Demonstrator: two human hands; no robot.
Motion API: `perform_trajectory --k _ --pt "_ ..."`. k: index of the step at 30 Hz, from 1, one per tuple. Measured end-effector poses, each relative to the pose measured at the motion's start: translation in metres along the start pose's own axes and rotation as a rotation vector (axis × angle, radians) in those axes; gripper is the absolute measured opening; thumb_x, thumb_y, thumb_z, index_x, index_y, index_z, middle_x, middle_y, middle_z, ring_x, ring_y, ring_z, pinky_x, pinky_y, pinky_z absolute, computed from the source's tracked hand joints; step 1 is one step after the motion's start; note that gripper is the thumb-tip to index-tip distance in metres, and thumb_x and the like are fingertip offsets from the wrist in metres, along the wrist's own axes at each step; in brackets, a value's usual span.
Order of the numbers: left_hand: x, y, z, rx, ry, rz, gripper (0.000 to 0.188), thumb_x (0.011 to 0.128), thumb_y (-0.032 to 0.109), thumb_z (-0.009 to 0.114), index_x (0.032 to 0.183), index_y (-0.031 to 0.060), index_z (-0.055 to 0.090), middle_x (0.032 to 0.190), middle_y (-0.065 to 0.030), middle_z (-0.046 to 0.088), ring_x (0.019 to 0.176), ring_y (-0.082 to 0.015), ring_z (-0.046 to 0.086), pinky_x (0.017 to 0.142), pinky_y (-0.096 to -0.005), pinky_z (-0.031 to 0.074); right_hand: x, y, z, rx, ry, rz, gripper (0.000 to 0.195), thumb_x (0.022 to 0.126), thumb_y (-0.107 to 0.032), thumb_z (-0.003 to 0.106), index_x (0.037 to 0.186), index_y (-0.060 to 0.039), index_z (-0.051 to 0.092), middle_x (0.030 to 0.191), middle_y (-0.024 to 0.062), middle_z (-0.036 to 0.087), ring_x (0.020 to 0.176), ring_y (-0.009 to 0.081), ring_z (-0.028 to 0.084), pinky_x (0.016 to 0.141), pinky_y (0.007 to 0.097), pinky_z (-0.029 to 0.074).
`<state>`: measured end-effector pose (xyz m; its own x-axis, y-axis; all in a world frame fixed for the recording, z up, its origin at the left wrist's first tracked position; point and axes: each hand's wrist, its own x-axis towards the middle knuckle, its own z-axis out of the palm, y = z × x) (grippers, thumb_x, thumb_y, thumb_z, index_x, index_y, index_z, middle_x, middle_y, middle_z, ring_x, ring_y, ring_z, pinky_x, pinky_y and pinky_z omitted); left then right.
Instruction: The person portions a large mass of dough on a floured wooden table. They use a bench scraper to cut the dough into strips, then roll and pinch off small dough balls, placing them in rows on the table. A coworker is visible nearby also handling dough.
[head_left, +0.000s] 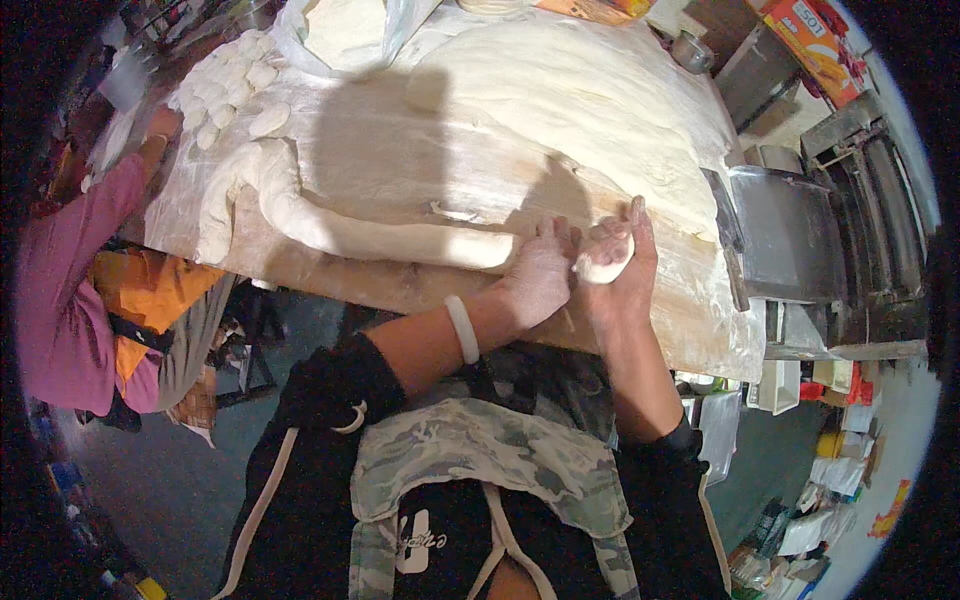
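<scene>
A long rope of dough (390, 236) lies along the near side of the floured wooden table (480, 176). Its left part bends up and over in a hook. My left hand (541, 266) curls around the rope's right end, and the fingers hide that tip. Just to the right, my right hand (628, 274) holds a small lump of dough (606, 262) in its palm, thumb side up. The two hands are close together above the table's front edge. Beyond them spreads a large slab of dough (555, 97).
Several small dough pieces (229, 82) sit at the far left beside a bag of flour (345, 34). A co-worker's arm (120, 187) reaches in there. A flat dark-edged tool (726, 240) lies at the right edge, before a metal machine (787, 232).
</scene>
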<state>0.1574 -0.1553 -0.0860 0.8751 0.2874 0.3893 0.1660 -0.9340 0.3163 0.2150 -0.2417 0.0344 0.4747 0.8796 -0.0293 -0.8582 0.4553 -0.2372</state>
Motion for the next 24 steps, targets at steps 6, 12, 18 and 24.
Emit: perform_trajectory --k 6,12,18,24 --pt "-0.004 -0.007 -0.116 -0.205 -0.406 0.027 0.05 0.093 0.026 0.06 0.132 -0.0032 0.051 0.136 -0.024 0.052 0.131 -0.0387 0.048 0.11 -0.0489 0.039 0.029 0.019 0.048 -0.588 0.35 -0.007 0.063 0.101 -0.046 0.056 0.135 0.0048 0.046 0.121 0.0149 0.057 0.116 0.0233 0.055 0.096 0.0342 0.049" --pt "-0.029 -0.046 -0.122 0.018 -0.32 -0.041 0.056 0.09 0.031 0.065 0.132 -0.0049 0.051 0.135 -0.0266 0.051 0.129 -0.043 0.048 0.11 -0.0512 0.039 0.024 0.014 0.009 -1.03 0.324 -0.236 0.053 0.105 -0.035 0.051 0.142 0.0026 0.043 0.137 0.0173 0.053 0.128 0.0281 0.051 0.104 0.0393 0.044" --pt "-0.033 -0.031 -0.102 -0.32 -0.034 -0.181 0.05 0.092 0.023 0.059 0.131 -0.0072 0.047 0.127 -0.0267 0.056 0.12 -0.0428 0.054 0.104 -0.0483 0.043 0.011 0.054 -0.015 -0.847 0.271 -0.109 0.026 0.1 -0.016 0.06 0.121 -0.0018 0.057 0.116 0.0136 0.066 0.102 0.019 0.064 0.087 0.0314 0.052" --pt "-0.034 -0.03 -0.109 -0.222 -0.068 -0.123 0.049 0.094 0.02 0.054 0.135 -0.006 0.046 0.13 -0.0265 0.055 0.121 -0.0425 0.054 0.104 -0.0499 0.042 0.017 0.069 -0.008 -0.865 0.266 -0.292 0.016 0.093 -0.002 0.067 0.107 -0.0063 0.059 0.098 0.0088 0.072 0.085 0.0138 0.067 0.072 0.027 0.054"
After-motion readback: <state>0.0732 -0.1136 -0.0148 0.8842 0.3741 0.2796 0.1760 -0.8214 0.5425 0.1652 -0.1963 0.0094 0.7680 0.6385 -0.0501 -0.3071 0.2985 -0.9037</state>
